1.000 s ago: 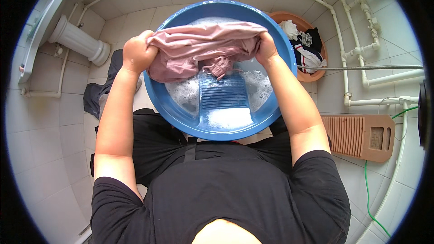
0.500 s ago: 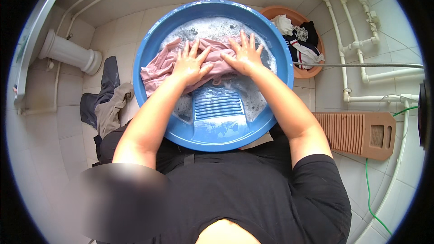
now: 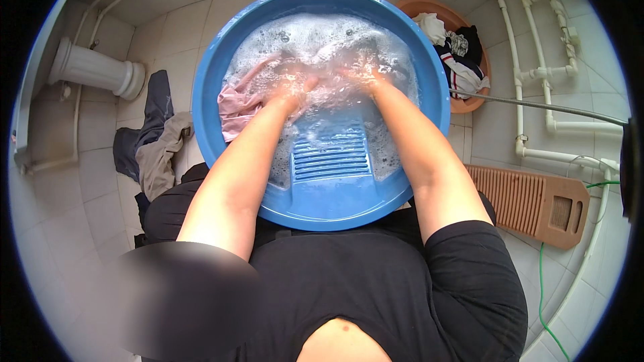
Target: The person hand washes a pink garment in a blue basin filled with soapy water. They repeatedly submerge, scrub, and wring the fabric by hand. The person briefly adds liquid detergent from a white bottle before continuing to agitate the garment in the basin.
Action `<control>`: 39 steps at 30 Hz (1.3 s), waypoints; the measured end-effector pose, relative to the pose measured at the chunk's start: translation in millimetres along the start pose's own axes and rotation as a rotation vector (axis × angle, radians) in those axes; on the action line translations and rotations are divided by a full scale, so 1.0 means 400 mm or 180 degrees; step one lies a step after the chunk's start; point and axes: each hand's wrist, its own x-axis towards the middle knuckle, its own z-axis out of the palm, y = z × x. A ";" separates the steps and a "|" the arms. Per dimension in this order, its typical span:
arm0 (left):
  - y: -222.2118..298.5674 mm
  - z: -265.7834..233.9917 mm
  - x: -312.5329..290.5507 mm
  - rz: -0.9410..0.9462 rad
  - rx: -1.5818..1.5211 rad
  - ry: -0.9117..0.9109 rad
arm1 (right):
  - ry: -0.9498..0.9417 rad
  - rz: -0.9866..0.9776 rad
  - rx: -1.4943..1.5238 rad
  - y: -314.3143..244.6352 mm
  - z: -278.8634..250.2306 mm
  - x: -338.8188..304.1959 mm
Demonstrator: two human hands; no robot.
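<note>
A large blue basin (image 3: pixel 205 110) of foamy water stands before me, with a ribbed washboard (image 3: pixel 331 155) built into its near side. My left hand (image 3: pixel 293 89) is pushed down into the water left of centre, right beside a pink garment (image 3: pixel 237 108). Part of that cloth shows above the surface against the basin's left wall; the rest is under the suds. Right of centre, my right hand (image 3: pixel 365 79) is also in the water. Foam, splashing and blur hide the fingers of both hands, so whether they grip the cloth does not show.
Behind the basin's right side sits an orange-brown tub (image 3: pixel 464 105) of clothes. A brown washboard (image 3: pixel 513 198) lies at the right, near white pipes (image 3: pixel 514 60) and a grey hose (image 3: pixel 537 102). Dark trousers (image 3: pixel 155 104) and a beige garment (image 3: pixel 158 161) lie on the floor at left.
Both hands, spread flat on top of the pink garment before, have gone down into the water. Most of the garment has sunk under the foam, and the water is churning.
</note>
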 end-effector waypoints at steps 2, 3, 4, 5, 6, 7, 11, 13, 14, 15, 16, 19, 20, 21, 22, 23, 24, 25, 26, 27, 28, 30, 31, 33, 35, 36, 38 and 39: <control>-0.069 0.043 0.062 0.0276 0.0108 0.0227 | -0.0250 0.0343 -0.0493 -0.094 -0.058 -0.053; -0.094 0.039 0.081 -0.0063 -0.0954 -0.0172 | 0.0095 0.0472 -0.0489 -0.041 -0.029 -0.026; -0.151 0.065 0.105 0.0131 -0.1211 -0.0113 | 0.0419 0.0563 -0.0483 0.000 0.005 0.003; -0.237 0.108 0.127 0.0282 -0.1466 -0.0007 | 0.0450 0.0509 -0.0779 -0.060 0.004 -0.016; -0.151 0.069 0.092 -0.0122 -0.1898 0.0031 | 0.0541 0.0582 -0.1065 -0.074 -0.007 -0.029; -0.062 0.010 0.041 -0.0535 -0.2335 0.0170 | 0.0639 0.0563 -0.0660 -0.084 -0.015 -0.034; 0.023 -0.060 -0.022 -0.0462 -0.3196 0.0202 | -0.0881 0.0543 0.3773 -0.118 -0.040 -0.075; 0.052 -0.095 -0.034 -0.0480 -0.3895 0.0351 | -0.1263 0.0148 0.3859 -0.183 -0.063 -0.128; 0.058 -0.108 -0.034 -0.0485 -0.4246 0.0419 | -0.1449 -0.0044 0.3897 -0.206 -0.066 -0.147; 0.059 -0.126 -0.026 -0.0752 -0.4798 -0.0025 | -0.1595 -0.0179 0.3827 -0.216 -0.066 -0.159; 0.065 -0.161 -0.033 -0.0723 -0.5146 -0.0717 | -0.1637 -0.0312 0.3721 -0.215 -0.064 -0.168; 0.133 -0.224 -0.097 -0.0758 -0.4985 -0.0922 | -0.1957 -0.0545 0.3131 -0.194 -0.080 -0.187; 0.122 -0.221 -0.102 -0.0691 -0.4795 -0.1144 | -0.1966 -0.0670 0.2765 -0.171 -0.082 -0.184; 0.096 -0.217 -0.110 -0.0645 -0.4594 -0.1358 | -0.1750 -0.0912 0.2392 -0.163 -0.083 -0.197; 0.114 -0.226 -0.131 -0.0601 -0.4385 -0.1608 | -0.1597 -0.0881 0.2546 -0.141 -0.085 -0.207; 0.135 -0.236 -0.167 -0.0734 -0.4171 -0.1384 | -0.1439 -0.0849 0.2698 -0.117 -0.088 -0.209; 0.130 -0.223 -0.180 -0.0396 -0.3870 -0.1213 | -0.1280 -0.0824 0.2837 -0.099 -0.089 -0.212; 0.116 -0.211 -0.186 -0.0056 -0.3566 -0.1046 | -0.0669 -0.0590 0.2548 -0.091 -0.072 -0.217; 0.112 -0.199 -0.194 0.0285 -0.3259 -0.0884 | -0.0223 -0.0267 0.2073 -0.087 -0.049 -0.233; 0.133 -0.205 -0.218 0.0244 -0.3442 -0.0890 | 0.0119 -0.0643 0.1213 -0.094 -0.031 -0.246; 0.129 -0.192 -0.224 0.0510 -0.3056 -0.0590 | 0.0446 -0.1009 0.0338 -0.098 -0.011 -0.255; 0.141 -0.185 -0.251 0.0693 -0.2810 -0.0763 | 0.0272 -0.0944 0.0033 -0.086 0.034 -0.287; 0.135 -0.173 -0.263 0.0845 -0.2693 -0.0899 | 0.0320 -0.1122 -0.0029 -0.097 0.029 -0.316; 0.102 -0.147 -0.298 0.1422 -0.1391 -0.0499 | 0.0511 -0.1445 -0.0206 -0.115 0.021 -0.383; 0.124 -0.133 -0.375 0.1363 -0.0898 -0.0212 | 0.0889 -0.1652 -0.0375 -0.121 0.028 -0.449; 0.133 -0.116 -0.404 0.1414 -0.0544 0.0051 | 0.0970 -0.1640 -0.0500 -0.116 0.038 -0.475; 0.144 -0.085 -0.405 0.1404 0.0012 0.0532 | 0.1262 -0.1865 -0.0667 -0.111 0.056 -0.483; 0.138 -0.072 -0.395 0.1322 0.0273 0.0651 | 0.1349 -0.2019 -0.0857 -0.108 0.067 -0.475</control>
